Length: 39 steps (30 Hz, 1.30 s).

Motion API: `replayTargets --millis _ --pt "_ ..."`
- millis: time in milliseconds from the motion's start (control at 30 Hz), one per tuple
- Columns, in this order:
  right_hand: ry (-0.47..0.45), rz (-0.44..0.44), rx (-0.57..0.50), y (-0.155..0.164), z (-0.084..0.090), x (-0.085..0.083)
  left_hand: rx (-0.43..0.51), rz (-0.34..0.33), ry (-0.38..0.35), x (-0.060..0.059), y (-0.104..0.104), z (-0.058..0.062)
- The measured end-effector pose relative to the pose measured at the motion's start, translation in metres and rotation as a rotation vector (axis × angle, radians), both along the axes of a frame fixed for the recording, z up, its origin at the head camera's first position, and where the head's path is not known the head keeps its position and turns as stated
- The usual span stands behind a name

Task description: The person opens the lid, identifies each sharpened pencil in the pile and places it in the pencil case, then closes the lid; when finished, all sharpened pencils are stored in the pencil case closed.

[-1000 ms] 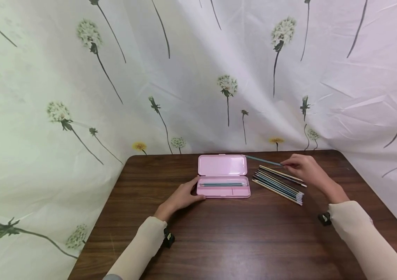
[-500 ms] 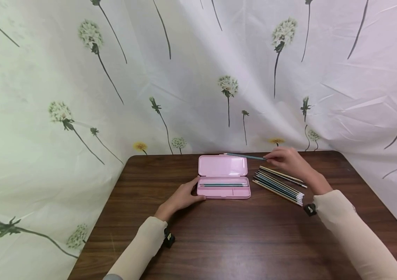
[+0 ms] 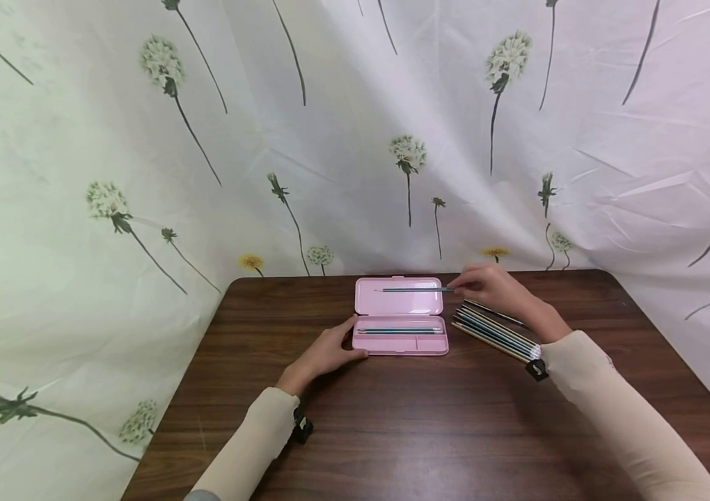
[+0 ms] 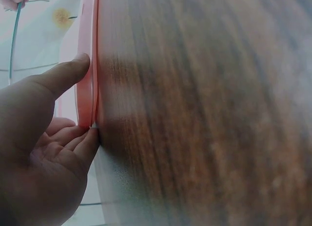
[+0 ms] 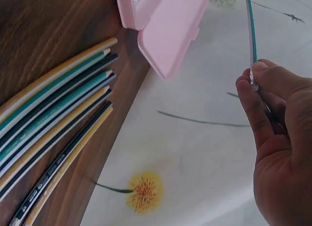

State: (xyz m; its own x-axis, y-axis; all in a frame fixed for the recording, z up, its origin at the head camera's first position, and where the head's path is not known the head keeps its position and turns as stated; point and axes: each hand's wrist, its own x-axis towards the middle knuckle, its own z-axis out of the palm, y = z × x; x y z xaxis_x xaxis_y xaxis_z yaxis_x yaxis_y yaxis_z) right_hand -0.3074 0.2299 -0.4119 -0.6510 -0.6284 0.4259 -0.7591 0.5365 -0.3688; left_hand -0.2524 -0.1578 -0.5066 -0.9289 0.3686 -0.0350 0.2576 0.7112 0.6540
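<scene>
An open pink pencil case (image 3: 399, 316) lies on the brown table (image 3: 392, 417), lid (image 3: 398, 296) flat toward the wall, with pencils (image 3: 399, 330) in its tray. My left hand (image 3: 328, 351) rests against the case's left end, thumb on its rim (image 4: 86, 89). My right hand (image 3: 486, 284) pinches a teal pencil (image 3: 416, 289) by its end and holds it level above the lid; the right wrist view shows the same teal pencil (image 5: 251, 31) between fingertips (image 5: 258, 77). A row of loose pencils (image 3: 495, 334) lies right of the case, under my right wrist.
A pale cloth with dandelion prints (image 3: 355, 139) hangs behind and around the table. The loose pencils (image 5: 53, 123) lie side by side close to the case's right end (image 5: 168, 26). Bare wood fills the near half of the table.
My right hand has carried the teal pencil leftward from above the loose pencils to over the case lid. The left hand has stayed at the case's left end.
</scene>
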Motion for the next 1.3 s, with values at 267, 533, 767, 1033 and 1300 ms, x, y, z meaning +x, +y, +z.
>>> replayTargets --millis 267,533,767,1033,1300 --pt "-0.060 0.015 0.042 -0.021 -0.016 0.000 -0.003 0.005 -0.002 -0.001 0.000 -0.002" --pt "-0.074 0.086 0.019 -0.036 -0.035 -0.009 0.006 -0.002 0.003 0.000 -0.001 -0.002" --pt "-0.095 0.093 0.011 -0.041 -0.052 -0.015 0.009 -0.001 -0.002 -0.001 0.001 -0.002" --pt "-0.146 0.050 -0.012 -0.036 -0.061 -0.014 -0.001 -0.006 0.007 -0.002 0.001 -0.003" --pt "-0.144 0.047 -0.032 -0.034 -0.065 -0.014 -0.003 0.000 -0.007 -0.003 0.000 -0.003"
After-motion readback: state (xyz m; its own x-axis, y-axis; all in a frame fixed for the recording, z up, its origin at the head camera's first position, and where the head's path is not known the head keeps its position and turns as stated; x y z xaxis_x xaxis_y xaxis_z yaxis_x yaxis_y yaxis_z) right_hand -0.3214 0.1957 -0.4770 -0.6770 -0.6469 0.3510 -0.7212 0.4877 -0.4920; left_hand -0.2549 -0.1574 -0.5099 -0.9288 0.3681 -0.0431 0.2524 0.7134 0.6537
